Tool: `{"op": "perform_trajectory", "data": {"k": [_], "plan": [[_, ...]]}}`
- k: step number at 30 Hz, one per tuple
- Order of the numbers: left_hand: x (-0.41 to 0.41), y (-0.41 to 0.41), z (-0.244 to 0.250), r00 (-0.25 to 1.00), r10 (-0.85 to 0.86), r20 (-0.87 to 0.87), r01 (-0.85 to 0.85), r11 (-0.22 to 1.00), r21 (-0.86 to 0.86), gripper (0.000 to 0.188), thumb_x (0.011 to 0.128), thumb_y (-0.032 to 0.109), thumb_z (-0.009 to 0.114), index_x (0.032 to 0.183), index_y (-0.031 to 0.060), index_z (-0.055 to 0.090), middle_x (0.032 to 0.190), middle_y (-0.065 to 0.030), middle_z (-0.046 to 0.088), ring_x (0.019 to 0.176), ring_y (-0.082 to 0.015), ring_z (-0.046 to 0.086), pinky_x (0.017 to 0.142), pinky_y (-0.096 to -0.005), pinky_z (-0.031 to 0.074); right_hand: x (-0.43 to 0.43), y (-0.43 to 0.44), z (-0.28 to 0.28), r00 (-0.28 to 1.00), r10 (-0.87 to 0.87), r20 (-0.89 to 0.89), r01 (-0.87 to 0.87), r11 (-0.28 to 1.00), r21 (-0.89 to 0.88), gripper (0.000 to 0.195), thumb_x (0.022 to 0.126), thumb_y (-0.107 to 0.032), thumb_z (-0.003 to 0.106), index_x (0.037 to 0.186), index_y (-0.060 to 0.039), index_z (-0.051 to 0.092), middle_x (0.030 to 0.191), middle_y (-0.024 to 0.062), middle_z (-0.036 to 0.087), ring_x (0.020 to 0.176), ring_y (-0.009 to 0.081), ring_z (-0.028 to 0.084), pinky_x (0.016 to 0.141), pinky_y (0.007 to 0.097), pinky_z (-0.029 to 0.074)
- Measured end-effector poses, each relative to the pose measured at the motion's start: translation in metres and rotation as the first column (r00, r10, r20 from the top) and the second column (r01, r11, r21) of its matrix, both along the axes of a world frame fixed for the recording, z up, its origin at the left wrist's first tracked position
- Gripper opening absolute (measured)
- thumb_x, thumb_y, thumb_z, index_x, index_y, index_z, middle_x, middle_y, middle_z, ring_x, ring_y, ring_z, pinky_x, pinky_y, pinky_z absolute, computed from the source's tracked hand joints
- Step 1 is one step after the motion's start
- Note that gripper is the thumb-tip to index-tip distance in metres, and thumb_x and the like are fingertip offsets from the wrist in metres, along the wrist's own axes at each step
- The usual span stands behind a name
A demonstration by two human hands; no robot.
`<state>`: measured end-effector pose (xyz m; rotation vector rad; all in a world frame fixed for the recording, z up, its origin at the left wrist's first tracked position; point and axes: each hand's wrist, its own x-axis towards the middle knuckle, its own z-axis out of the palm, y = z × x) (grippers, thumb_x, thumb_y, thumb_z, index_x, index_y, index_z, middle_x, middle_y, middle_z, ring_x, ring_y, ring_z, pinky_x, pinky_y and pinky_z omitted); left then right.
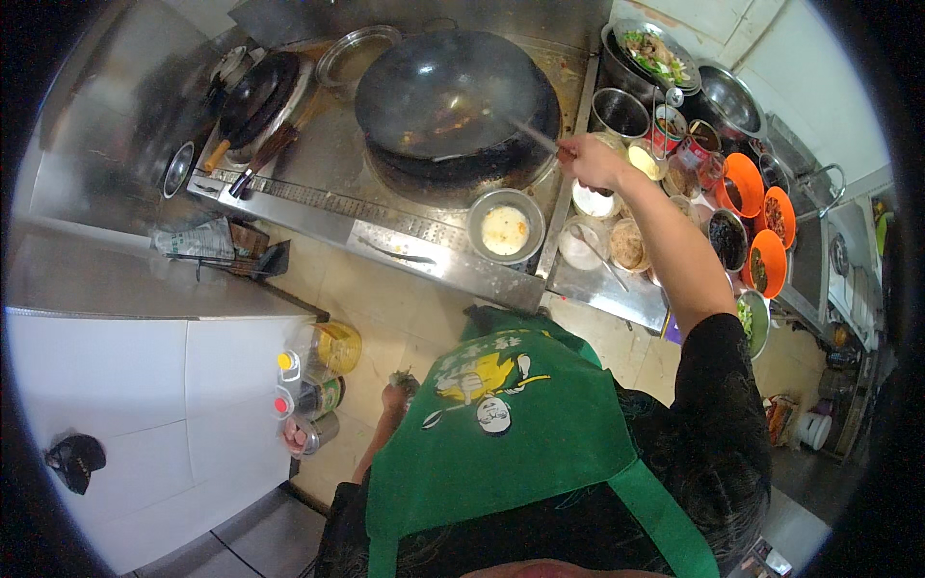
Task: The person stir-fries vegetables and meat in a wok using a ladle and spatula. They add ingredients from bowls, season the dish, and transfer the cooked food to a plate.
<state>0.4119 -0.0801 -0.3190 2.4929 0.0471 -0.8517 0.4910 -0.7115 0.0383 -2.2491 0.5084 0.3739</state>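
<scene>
My right hand (589,160) is closed around the handle of a metal cooking utensil (533,134), probably a ladle or spatula, whose far end is in the dark wok (405,108). Reddish-brown food (455,124) and some liquid lie in the wok under haze. Low beside the green apron (535,419), my left hand (395,397) is partly hidden and appears to hold a small greyish thing that I cannot identify. A metal bowl (473,235) with pale yellowish contents (505,231) stands on the stove's front edge, below the wok.
Seasoning jars, among them one with white contents (594,200), crowd the right counter beside several orange bowls (766,264). A colander of meat and greens (654,58) stands at the upper right. Left are a brush (271,155), a smaller pan (259,101) and oil bottles (336,347).
</scene>
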Motion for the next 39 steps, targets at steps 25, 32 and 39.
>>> {"op": "perform_trajectory", "data": {"k": [25, 32, 39], "plan": [[0.0, 0.034, -0.069, 0.989, 0.097, 0.111, -0.072, 0.974, -0.214, 0.029, 0.078, 0.031, 0.055, 0.088, 0.0067, 0.066, 0.081, -0.0146, 0.066, 0.079, -0.0338, 0.064, 0.068, -0.0405, 0.05, -0.015, 0.03, -0.008, 0.999, 0.03, 0.026, -0.034, 0.983, 0.18, 0.048, 0.076, -0.009, 0.056, 0.122, 0.0015, 0.05, 0.076, 0.0094, 0.061, 0.054, 0.0164, 0.058, 0.051, 0.0284, 0.046], [0.03, -0.069, 0.107, 0.979, 0.204, -0.032, -0.206, 0.961, -0.184, 0.028, 0.079, 0.013, 0.055, 0.104, 0.0, 0.057, 0.089, -0.0122, 0.063, 0.077, -0.0237, 0.063, 0.068, -0.0343, 0.051, -0.01, 0.002, -0.031, 0.947, -0.085, 0.309, 0.127, 0.985, -0.119, 0.052, 0.08, -0.009, 0.055, 0.13, -0.0015, 0.043, 0.086, 0.0181, 0.063, 0.072, 0.0236, 0.062, 0.067, 0.0344, 0.05], [0.068, -0.199, 0.247, 0.929, 0.326, -0.177, -0.351, 0.617, -0.705, 0.032, 0.09, 0.017, 0.053, 0.118, 0.0016, 0.05, 0.111, -0.0086, 0.057, 0.099, -0.0206, 0.057, 0.085, -0.032, 0.046, -0.097, 0.064, -0.112, 0.815, -0.31, 0.491, 0.313, 0.947, 0.077, 0.051, 0.085, -0.01, 0.054, 0.134, -0.0052, 0.04, 0.08, 0.0199, 0.061, 0.069, 0.0222, 0.059, 0.066, 0.034, 0.048]]}}
